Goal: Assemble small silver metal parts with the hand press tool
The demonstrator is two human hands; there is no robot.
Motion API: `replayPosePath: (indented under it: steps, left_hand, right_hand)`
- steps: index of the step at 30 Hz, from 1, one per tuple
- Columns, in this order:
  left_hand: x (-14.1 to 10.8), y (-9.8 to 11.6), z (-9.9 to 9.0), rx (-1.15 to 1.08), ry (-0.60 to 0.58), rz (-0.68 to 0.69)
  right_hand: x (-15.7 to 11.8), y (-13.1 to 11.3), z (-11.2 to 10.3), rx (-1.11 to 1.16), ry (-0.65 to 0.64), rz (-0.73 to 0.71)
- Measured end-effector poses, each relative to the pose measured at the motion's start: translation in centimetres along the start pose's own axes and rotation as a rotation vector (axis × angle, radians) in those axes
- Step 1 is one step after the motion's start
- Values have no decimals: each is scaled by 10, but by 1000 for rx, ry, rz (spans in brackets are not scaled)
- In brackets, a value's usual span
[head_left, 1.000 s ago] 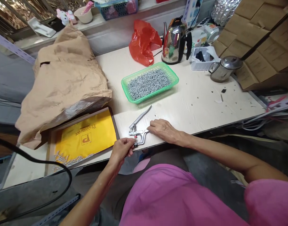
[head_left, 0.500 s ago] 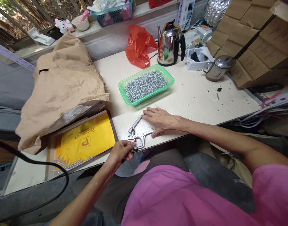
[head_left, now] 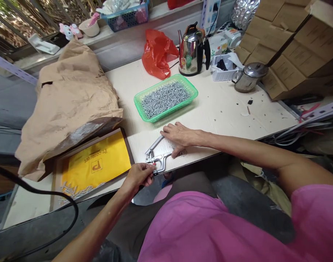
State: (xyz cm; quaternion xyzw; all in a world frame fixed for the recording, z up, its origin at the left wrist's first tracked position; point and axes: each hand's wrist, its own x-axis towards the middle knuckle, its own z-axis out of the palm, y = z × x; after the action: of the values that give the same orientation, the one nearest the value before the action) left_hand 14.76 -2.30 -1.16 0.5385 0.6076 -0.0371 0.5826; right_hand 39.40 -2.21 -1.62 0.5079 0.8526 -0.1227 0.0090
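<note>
Near the table's front edge lie metal hand-press pliers [head_left: 162, 157] with a C-shaped jaw, a spring and two spread handles. My right hand [head_left: 183, 138] spans the handles, fingers over the upper one and thumb at the lower one. At the jaw, my left hand [head_left: 140, 174] is closed in a pinch. A tiny red part [head_left: 153, 164] shows beside those fingertips; what they hold is too small to make out. Beyond the pliers stands a green basket [head_left: 166, 118] full of small silvery metal pieces.
Left are a tray [head_left: 56, 182] with a yellow printed sheet [head_left: 109, 156] and silvery pieces, and a big brown paper bag [head_left: 71, 94]. Behind stand a red plastic bag [head_left: 157, 54], kettle [head_left: 192, 51], metal pot [head_left: 249, 78] and cardboard boxes [head_left: 292, 54]. A black cable [head_left: 54, 189] hangs at left.
The view has shifted slightly. My right hand's fingers look a little more bent, and the upper handle sits slightly lower. My left hand keeps its pinch at the jaw.
</note>
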Motion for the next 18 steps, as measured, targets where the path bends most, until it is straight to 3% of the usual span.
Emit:
replayPosePath:
  steps: [8,11,13,16,18]
  left_hand:
    - [6,-9,0,-6,-33,12]
    - [5,-16,0,61,21,24]
    - [-6,-20,6,188,175,135]
    - [-18,-22,27,483,477,423]
    - [-9,-18,41,712,475,582]
  right_hand:
    - [-4,-5,3,-12,23,21]
    - [-7,-10,5,-11,45,12]
    - [-14,-17,7,11,92,-10]
    - [-22,-22,26,55,183,-12]
    - [-19,-14,48,66,283,-40]
